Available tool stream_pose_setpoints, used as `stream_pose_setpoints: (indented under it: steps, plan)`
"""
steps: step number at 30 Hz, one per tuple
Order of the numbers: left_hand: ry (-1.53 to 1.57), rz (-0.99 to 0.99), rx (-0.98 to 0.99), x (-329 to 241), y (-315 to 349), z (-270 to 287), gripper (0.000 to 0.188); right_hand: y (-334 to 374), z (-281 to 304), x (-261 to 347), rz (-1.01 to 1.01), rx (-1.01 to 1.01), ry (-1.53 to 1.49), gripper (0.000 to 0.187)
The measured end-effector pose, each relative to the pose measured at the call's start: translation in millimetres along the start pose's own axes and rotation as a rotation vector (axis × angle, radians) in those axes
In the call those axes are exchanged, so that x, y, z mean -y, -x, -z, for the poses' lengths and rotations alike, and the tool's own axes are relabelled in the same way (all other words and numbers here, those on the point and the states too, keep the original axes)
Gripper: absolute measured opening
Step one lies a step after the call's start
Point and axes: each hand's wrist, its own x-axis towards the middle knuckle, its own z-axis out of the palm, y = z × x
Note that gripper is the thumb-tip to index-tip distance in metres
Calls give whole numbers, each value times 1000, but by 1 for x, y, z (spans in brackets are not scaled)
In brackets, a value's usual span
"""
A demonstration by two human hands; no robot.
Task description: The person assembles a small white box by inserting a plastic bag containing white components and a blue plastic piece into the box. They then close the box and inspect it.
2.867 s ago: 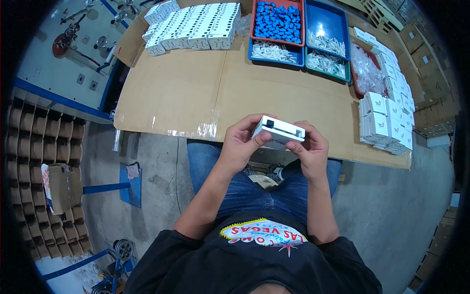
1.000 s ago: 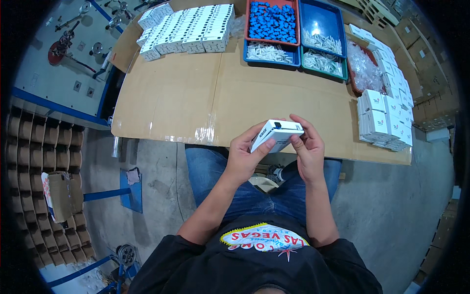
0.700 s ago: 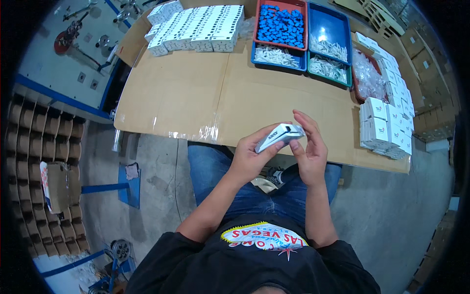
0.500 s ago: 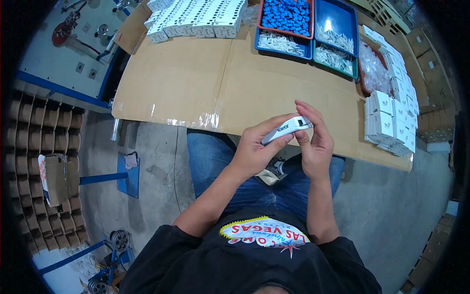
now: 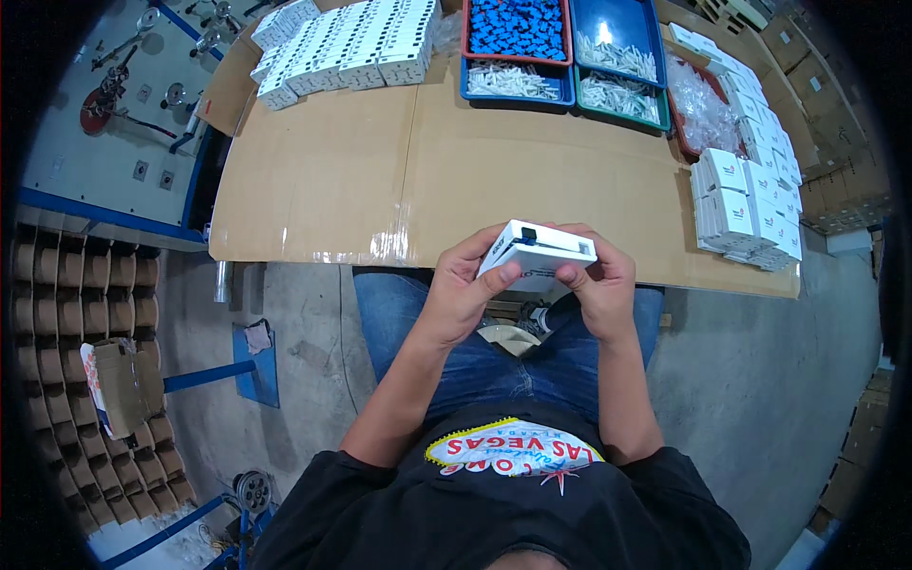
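A small white box (image 5: 540, 258) with a dark patch near one end is held between both my hands, just off the table's near edge and above my lap. My left hand (image 5: 463, 285) grips its left end, thumb on the near face and fingers behind. My right hand (image 5: 605, 283) closes on the right end in the same way, its fingers partly hidden behind the box. One face of the box is tilted up toward me.
On the cardboard-covered table (image 5: 313, 190) stand rows of white boxes (image 5: 351, 47) at far left. Trays hold blue pieces (image 5: 518, 30) and white sticks (image 5: 513, 82). Clear plastic bags (image 5: 701, 104) lie beside stacked white boxes (image 5: 746, 209) at right. Partitioned cardboard (image 5: 57, 313) is at left.
The box has turned in my hands, so a wider face shows. My right fingers have come down around its right end. The whole view has shifted slightly.
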Motion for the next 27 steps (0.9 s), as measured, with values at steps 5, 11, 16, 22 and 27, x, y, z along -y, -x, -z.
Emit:
stream_pose_setpoints:
  steps: [5, 11, 16, 22, 27]
  plan:
    - [12, 26, 28, -1, 0, 5, 50, -1, -3, 0, 42, -9, -31, 39]
    - [13, -56, 39, -11, -7, -15, 57, 3, 1, -14, -26, -55, -269, 43]
    - [-229, -77, -26, 0, -2, -11, 55, 1, 3, -21, -93, -98, -328, 43]
    - [-337, -87, -95, -1, -2, -13, 46, -10, -7, -5, 115, -198, -23, 42]
    - [-398, -80, -6, 0, -1, -15, 43, -14, -2, -2, 283, -65, 196, 45]
